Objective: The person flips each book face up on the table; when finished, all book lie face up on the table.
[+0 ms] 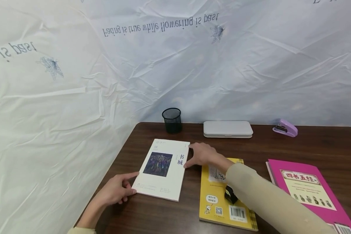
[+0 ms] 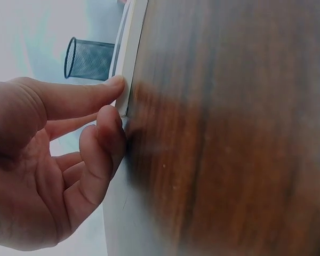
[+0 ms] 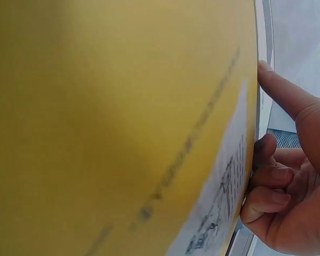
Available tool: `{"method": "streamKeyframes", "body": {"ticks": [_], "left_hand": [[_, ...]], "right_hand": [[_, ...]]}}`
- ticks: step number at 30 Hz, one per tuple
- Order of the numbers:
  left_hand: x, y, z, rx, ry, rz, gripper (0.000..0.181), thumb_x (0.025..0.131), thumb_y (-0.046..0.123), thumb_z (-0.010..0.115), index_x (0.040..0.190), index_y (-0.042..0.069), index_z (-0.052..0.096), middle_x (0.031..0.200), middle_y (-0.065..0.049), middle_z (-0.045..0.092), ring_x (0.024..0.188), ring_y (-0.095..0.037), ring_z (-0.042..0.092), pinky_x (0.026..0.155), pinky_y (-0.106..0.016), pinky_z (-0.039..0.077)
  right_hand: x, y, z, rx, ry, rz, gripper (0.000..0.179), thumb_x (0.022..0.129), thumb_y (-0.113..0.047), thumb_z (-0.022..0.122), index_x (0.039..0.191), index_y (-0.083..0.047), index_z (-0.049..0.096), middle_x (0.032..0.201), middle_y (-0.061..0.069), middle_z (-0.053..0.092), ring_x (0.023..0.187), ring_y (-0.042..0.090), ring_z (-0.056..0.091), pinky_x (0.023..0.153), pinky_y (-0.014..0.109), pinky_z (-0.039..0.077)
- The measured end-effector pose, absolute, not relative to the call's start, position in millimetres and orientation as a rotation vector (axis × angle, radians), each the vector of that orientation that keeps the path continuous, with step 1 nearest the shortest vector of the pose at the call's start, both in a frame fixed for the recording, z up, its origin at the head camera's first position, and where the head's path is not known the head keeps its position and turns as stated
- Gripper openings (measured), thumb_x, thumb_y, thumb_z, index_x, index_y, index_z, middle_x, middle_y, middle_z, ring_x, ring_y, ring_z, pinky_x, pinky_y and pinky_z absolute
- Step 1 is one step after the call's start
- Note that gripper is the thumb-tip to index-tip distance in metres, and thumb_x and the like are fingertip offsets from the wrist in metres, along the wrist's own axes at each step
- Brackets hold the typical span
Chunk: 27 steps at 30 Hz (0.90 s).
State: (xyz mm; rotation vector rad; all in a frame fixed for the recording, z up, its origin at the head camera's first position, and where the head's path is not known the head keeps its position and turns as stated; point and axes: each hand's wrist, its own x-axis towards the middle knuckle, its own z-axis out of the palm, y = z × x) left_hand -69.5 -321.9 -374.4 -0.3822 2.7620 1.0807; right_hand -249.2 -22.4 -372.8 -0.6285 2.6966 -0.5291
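Observation:
A white book with a dark picture on its cover lies flat on the brown table. My left hand holds its lower left edge between forefinger and thumb, other fingers curled under. In the left wrist view the thumb meets the book's edge. On the opposite side, my right hand holds the upper right edge, forefinger near the corner and thumb lower down. The right forearm crosses over a yellow book. In the right wrist view that yellow book fills most of the picture.
Behind the white book stands a black mesh pen holder. To its right are a white case and a purple stapler. A pink book lies at the right, partly behind the sleeve. White printed cloth hangs behind the table.

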Motion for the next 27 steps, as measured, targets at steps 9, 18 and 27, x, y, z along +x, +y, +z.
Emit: {"method": "streamKeyframes", "body": {"ticks": [9, 18, 27], "left_hand": [[-77.9, -320.3, -372.9, -0.405, 2.760, 1.067, 0.065, 0.085, 0.000, 0.084, 0.146, 0.008, 0.064, 0.072, -0.006, 0.059, 0.052, -0.018, 0.057, 0.046, -0.031, 0.048], [-83.7, -320.4, -372.9, -0.424, 2.758, 1.039, 0.065, 0.086, 0.002, 0.084, 0.147, 0.009, 0.063, 0.073, -0.006, 0.059, 0.053, -0.018, 0.056, 0.047, -0.030, 0.047], [-83.8, -320.4, -371.4, -0.421, 2.753, 1.060, 0.065, 0.087, 0.002, 0.084, 0.147, 0.009, 0.063, 0.073, -0.007, 0.059, 0.053, -0.018, 0.056, 0.047, -0.029, 0.047]], "right_hand": [[-259.1, -20.4, -375.7, -0.605, 2.687, -0.572, 0.098, 0.079, -0.059, 0.089, 0.158, -0.015, 0.051, 0.160, 0.012, 0.053, 0.133, 0.034, 0.057, 0.113, 0.063, 0.044], [-264.1, -19.6, -375.8, -0.582, 2.681, -0.556, 0.097, 0.081, -0.060, 0.087, 0.160, -0.020, 0.048, 0.163, 0.012, 0.049, 0.141, 0.037, 0.053, 0.115, 0.066, 0.041], [-264.4, -20.4, -374.9, -0.574, 2.677, -0.548, 0.097, 0.082, -0.060, 0.086, 0.161, -0.020, 0.046, 0.163, 0.013, 0.049, 0.136, 0.035, 0.056, 0.114, 0.064, 0.043]]}}
